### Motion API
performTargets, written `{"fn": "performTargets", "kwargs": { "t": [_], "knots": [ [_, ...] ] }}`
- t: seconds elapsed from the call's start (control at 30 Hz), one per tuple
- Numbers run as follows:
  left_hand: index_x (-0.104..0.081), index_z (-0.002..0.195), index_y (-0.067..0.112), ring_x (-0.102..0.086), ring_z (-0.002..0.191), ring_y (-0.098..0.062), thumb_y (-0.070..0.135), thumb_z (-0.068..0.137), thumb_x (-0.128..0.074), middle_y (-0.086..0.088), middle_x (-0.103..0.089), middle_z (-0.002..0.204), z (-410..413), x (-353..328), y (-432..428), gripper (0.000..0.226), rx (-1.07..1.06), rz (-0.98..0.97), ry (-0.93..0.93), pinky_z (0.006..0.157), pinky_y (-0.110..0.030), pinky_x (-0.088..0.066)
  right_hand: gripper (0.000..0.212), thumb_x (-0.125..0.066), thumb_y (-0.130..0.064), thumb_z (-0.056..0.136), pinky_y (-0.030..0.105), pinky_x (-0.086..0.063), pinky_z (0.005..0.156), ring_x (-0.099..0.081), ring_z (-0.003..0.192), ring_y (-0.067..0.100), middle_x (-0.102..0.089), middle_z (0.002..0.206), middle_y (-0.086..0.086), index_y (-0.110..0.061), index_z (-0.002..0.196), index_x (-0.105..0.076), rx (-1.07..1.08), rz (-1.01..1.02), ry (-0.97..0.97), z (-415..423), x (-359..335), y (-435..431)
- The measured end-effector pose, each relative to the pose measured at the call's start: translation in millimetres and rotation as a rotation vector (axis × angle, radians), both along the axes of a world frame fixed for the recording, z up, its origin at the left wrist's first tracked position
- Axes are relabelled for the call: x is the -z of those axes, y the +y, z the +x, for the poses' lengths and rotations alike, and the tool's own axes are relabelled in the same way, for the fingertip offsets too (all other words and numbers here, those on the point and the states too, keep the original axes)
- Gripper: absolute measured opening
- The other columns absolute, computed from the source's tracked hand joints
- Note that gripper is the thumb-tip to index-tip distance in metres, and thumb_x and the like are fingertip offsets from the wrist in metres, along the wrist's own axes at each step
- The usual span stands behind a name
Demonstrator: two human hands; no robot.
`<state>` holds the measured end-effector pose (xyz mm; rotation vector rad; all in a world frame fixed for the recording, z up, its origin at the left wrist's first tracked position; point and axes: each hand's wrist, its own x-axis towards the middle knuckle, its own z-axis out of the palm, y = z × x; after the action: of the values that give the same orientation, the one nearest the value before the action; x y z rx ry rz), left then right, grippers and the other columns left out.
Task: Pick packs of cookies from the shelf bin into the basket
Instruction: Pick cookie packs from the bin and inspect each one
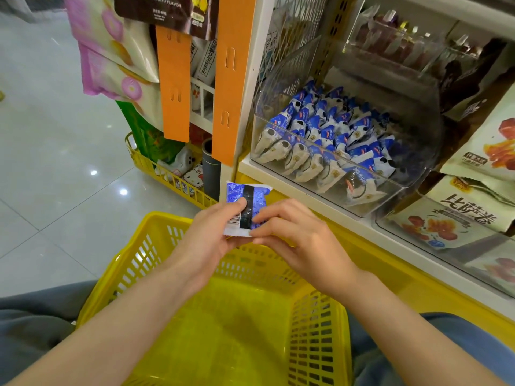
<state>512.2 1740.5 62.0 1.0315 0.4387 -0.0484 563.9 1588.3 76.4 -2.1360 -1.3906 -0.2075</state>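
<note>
A blue and white cookie pack [245, 203] is held between both hands over the far rim of the yellow basket [156, 235]. My left hand [214, 235] grips its left side, thumb on the back with the barcode. My right hand [295, 238] pinches its right edge with the fingertips. The clear shelf bin [412, 160] up and to the right holds several more blue and white cookie packs [328, 135]. The basket's floor shows nothing in it.
Bags of other snacks [462, 215] fill the clear bins to the right. Orange hanging strips [231, 79] and pink bags [111, 51] hang at the shelf end. A smaller yellow wire basket [172, 174] with small items stands on the tiled floor.
</note>
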Motion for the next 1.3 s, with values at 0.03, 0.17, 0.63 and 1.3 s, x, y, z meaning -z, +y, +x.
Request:
{"fn": "performTargets", "kwargs": {
  "t": [0.03,0.17,0.63,1.3],
  "knots": [
    [-0.066,0.101,0.011,-0.068,0.075,-0.011,0.021,0.09,-0.052,-0.006,-0.072,0.091,0,1,0,0.021,-0.025,0.062,-0.001,0.069,-0.028,-0.055,0.019,-0.06,-0.025,0.086,0.023,-0.045,0.083,-0.055,0.098,0.013,-0.063,0.101,0.002,-0.01,0.094,-0.068,0.023,0.022,0.078,-2,0,1],
    [-0.065,0.101,0.021,-0.069,0.087,-0.015,0.018,0.089,-0.054,-0.001,-0.074,0.093,-2,2,-3,0.017,-0.021,0.239,-0.013,0.083,-0.037,-0.051,0.022,-0.057,-0.024,0.089,0.011,-0.046,0.079,-0.054,0.096,0.0,-0.057,0.107,-0.006,-0.021,0.111,-0.052,0.293,0.213,0.508,-6,1,8],
    [-0.044,0.118,0.029,-0.063,0.092,-0.006,0.001,0.08,-0.066,0.006,-0.059,0.109,-9,-1,0,0.052,0.092,0.558,-0.161,0.069,-0.019,-0.054,0.024,-0.049,-0.009,0.094,0.017,-0.05,0.076,-0.061,0.08,-0.001,-0.067,0.09,-0.01,-0.027,0.095,-0.063,0.264,0.146,0.909,9,-9,5],
    [-0.049,0.106,0.029,-0.048,0.086,-0.003,0.044,0.078,-0.051,0.013,-0.048,0.108,-15,4,0,0.032,-0.064,1.337,-0.227,0.066,-0.035,-0.05,0.027,-0.055,-0.006,0.09,0.029,-0.056,0.071,-0.063,0.076,0.013,-0.068,0.098,0.007,-0.01,0.115,-0.045,0.348,0.376,1.222,-4,0,15]
  ]
}}
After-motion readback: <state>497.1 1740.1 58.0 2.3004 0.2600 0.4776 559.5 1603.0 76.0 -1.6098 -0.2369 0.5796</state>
